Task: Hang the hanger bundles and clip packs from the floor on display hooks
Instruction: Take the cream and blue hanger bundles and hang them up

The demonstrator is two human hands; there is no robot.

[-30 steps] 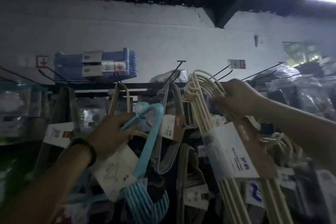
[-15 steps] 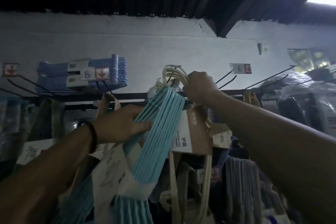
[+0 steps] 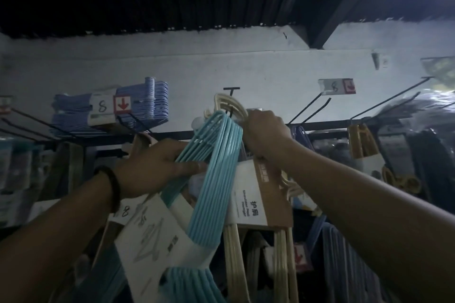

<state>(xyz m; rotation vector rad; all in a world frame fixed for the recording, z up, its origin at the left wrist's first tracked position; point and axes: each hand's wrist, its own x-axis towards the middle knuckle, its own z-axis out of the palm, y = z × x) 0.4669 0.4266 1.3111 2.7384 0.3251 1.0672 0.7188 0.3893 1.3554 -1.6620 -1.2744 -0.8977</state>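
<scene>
Head view showed your left hand point(image 3: 157, 170) gripping the teal bundle point(image 3: 216, 179) by its neck, just beside your right hand point(image 3: 266, 135), which clutched the cream bundle point(image 3: 246, 110) below its hook tops. Those tops sat at the tip of a black peg point(image 3: 231, 88); farther back, a blue bundle point(image 3: 150, 106) hung left.

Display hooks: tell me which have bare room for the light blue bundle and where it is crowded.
Free: the two black prongs under the price tag, between the right hand and the yellow hangers. Crowded: the centre hook carries the cream bundle, and the violet stack fills the left hooks.
</scene>
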